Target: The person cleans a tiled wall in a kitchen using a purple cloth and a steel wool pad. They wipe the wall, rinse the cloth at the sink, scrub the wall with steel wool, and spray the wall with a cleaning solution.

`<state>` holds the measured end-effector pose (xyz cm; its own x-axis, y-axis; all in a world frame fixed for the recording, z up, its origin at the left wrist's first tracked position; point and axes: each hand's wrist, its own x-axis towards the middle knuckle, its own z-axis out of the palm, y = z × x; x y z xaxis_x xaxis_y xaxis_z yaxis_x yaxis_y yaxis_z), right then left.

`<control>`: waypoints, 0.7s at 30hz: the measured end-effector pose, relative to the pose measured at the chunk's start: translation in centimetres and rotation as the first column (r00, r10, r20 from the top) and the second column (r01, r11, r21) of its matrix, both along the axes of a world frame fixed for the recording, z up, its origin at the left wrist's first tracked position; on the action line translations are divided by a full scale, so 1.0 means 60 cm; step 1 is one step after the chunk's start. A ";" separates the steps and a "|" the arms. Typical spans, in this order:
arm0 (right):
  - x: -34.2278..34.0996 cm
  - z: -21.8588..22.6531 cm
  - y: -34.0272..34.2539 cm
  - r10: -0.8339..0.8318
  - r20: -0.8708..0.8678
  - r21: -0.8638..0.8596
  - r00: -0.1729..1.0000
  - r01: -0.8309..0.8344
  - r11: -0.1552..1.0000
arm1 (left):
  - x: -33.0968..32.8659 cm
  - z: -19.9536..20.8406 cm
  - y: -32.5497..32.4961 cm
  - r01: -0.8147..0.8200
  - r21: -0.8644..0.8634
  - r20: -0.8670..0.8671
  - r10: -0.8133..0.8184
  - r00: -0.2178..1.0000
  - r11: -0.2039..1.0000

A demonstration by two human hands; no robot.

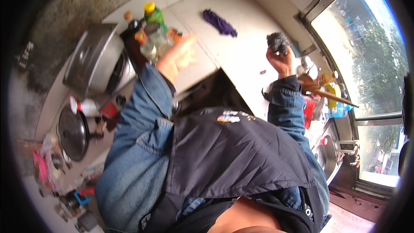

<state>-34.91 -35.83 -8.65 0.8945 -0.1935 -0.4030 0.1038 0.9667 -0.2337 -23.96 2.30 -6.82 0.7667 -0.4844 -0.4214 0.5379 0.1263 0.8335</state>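
My right hand (282, 64) is raised over the right side of the white counter, its fingers closed round a dark grey, crumpled wad (278, 43). The wad looks like a scouring ball or a bunched cloth; I cannot tell which. To the left, my left hand (183, 56) reaches over the counter beside several bottles and glass jars (156, 45). Its fingers look apart and hold nothing, though motion blurs them. A dark purple cloth (220, 23) lies flat on the counter, beyond and between both hands.
A black cooktop (215, 88) sits in front of my body. On the left are a large steel pot (92, 58), a green bottle with a yellow cap (153, 15) and a lidded pan (73, 132). Bottles, wooden utensils (327, 95) and a sink (325, 157) line the window side.
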 end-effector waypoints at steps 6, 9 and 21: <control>0.181 0.158 -0.035 0.024 -0.002 -0.149 1.000 -0.025 0.989 | -0.055 0.079 0.016 0.407 -0.206 0.414 -0.297 0.860 0.890; 0.322 0.320 -0.076 0.105 0.042 -0.631 0.994 -0.055 0.774 | 0.041 0.101 -0.078 0.288 0.176 -0.045 -0.284 0.958 0.941; 0.864 0.742 -0.019 0.158 0.397 -0.591 0.904 0.384 -0.710 | 0.243 0.202 -0.143 0.087 0.471 0.217 -0.211 0.953 0.878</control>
